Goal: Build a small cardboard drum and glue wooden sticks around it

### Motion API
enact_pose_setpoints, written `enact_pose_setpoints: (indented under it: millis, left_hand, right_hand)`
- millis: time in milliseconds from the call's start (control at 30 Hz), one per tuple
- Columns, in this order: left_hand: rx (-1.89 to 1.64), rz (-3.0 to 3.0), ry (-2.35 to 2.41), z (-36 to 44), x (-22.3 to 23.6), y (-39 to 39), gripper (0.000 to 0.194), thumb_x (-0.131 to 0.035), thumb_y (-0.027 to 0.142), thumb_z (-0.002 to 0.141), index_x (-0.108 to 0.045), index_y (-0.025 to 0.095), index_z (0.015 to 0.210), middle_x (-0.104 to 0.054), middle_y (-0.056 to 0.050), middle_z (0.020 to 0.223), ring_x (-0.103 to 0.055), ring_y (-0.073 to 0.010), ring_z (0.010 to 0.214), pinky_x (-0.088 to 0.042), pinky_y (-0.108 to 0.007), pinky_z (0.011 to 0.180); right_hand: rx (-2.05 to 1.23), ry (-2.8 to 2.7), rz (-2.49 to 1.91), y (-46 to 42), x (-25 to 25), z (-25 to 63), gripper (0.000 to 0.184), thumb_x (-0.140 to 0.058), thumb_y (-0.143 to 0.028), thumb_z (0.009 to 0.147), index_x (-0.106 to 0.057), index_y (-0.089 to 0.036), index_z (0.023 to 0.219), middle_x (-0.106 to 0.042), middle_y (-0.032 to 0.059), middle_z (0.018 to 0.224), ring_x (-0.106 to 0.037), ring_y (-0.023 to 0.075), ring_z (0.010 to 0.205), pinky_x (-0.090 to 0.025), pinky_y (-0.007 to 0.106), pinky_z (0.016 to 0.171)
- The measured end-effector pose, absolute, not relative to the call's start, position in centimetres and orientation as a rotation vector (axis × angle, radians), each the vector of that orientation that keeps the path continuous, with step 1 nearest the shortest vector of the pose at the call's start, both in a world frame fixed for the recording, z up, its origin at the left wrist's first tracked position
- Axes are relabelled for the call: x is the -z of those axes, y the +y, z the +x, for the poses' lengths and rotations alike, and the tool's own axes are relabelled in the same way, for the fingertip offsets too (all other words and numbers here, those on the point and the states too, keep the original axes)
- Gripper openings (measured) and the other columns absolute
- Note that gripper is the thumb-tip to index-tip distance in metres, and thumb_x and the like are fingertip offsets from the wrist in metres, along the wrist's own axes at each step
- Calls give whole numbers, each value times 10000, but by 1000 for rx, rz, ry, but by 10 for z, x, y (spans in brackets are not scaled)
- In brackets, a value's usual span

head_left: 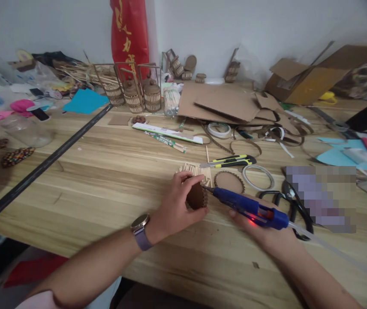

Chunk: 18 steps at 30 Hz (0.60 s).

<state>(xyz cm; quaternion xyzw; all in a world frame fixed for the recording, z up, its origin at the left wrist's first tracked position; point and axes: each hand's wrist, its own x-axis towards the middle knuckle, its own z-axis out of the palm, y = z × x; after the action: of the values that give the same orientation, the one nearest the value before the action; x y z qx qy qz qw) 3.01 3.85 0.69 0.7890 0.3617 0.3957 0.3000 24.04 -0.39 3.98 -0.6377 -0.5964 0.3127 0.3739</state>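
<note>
Glue gun [251, 207] status, read from my head view: the right hand [267, 236] has its grip closed on the tool, with the fingers mostly hidden behind the blue body. A red light glows on the underside; a translucent glue stick [318, 241] projects from the rear. I read the nozzle as directed left, at the ridged edge of a round cardboard piece [196, 196]; I cannot tell whether the tip touches. My left hand [178, 199] holds this piece between thumb and fingers. It is located near the middle of the desk [106, 193], in front of a row of thin wooden sticks [197, 168]. To its right I locate a ridged cardboard disc [229, 182], then a tape roll [244, 177]. Black-handled scissors [289, 191] lie partly behind the gun. Farther back, flat cardboard sheets [218, 101] are stacked near stick-covered baskets [152, 98].
</note>
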Motion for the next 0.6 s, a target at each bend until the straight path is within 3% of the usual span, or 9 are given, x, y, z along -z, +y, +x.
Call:
enact_pose_setpoints:
  millis: [600]
  left_hand:
    - [-1031,2017,929,30,-11,36,574,-740,290,788,-473,267,1296,-451,-106,1297,-447,-289,1259,-377,-497,1091]
  right_hand:
    - [-752,-1535,-1634,-4,-43,239,202,-657,-443,703,-653,-258,620,-655,12,619,-602,196,575,-491,306,578]
